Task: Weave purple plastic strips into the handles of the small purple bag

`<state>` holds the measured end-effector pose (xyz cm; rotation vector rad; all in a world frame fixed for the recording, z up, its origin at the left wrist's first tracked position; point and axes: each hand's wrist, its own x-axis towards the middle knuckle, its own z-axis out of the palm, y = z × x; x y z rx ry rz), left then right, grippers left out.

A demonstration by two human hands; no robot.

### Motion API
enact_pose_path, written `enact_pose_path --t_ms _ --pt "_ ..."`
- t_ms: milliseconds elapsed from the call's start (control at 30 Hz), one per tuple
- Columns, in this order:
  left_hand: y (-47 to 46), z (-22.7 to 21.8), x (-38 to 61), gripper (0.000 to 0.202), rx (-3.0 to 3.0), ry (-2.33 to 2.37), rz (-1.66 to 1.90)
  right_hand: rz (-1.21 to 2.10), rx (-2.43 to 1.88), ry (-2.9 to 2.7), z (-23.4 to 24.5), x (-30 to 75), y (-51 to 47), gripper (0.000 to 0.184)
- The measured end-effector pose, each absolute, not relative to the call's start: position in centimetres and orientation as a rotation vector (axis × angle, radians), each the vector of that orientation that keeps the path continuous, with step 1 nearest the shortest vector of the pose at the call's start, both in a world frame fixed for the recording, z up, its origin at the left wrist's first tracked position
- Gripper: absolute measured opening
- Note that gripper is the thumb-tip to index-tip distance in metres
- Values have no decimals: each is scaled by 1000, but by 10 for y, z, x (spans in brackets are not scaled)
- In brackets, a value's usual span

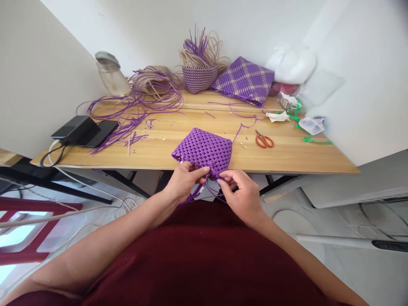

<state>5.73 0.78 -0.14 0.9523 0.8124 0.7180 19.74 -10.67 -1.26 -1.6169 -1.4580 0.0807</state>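
A small purple woven piece (204, 148) hangs over the near edge of the wooden table (287, 157). My left hand (185, 180) grips its lower left edge, fingers closed round the weave. Beside it, my right hand (240, 191) pinches the lower right corner, where loose purple strips (208, 189) dangle between the two hands.
Red-handled scissors (264, 140) lie to the right of the piece. A tangle of purple strips (134, 110) spreads at the left, near a black device (83, 129). At the back stand a half-woven basket (199, 74), a purple-and-beige woven mat (244, 80) and a jar (111, 76).
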Motion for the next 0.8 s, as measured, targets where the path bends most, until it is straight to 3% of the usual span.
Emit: enact_pose_path --t_ms 400,633,800 --pt "9 -6 55 20 964 791 701 355 -1547 -1274 -16 192 -114 20" --pt "10 -8 68 12 905 813 778 717 -1460 -1041 -25 193 -90 30" --pt "5 -12 69 12 939 774 788 762 -1445 -984 -36 190 -84 27"
